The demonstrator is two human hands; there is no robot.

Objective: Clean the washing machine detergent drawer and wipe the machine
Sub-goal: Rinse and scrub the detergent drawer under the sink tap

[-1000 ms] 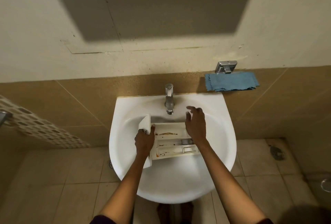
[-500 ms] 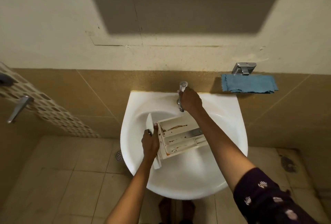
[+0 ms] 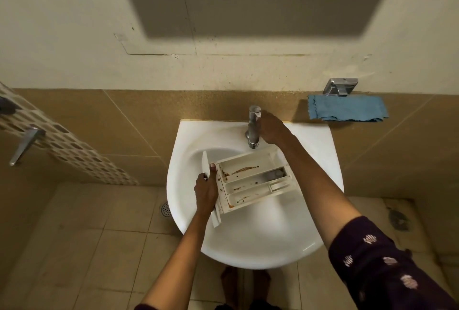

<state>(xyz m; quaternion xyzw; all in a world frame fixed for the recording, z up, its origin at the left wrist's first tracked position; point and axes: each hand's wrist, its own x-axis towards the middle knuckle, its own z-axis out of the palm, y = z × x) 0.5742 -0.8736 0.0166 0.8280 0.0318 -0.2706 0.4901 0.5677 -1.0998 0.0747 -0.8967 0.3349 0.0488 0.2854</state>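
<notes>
A white detergent drawer (image 3: pixel 250 178) with brown stains in its compartments lies tilted over the bowl of the white sink (image 3: pixel 285 235). My left hand (image 3: pixel 205 191) grips the drawer by its front panel at the left end, thumb on top. My right hand (image 3: pixel 272 129) is at the chrome tap (image 3: pixel 253 127), fingers curled round its top from the right side. No water shows under the spout.
A blue cloth (image 3: pixel 346 108) hangs on the tiled ledge to the right of the tap, under a chrome fitting (image 3: pixel 340 86). A metal handle (image 3: pixel 26 144) sticks out at the left wall. A floor drain (image 3: pixel 166 209) sits left of the sink.
My right hand has gone from above the drawer up to the tap and now holds it. The drawer has turned, its far end swinging back toward the tap. The view has shifted left.
</notes>
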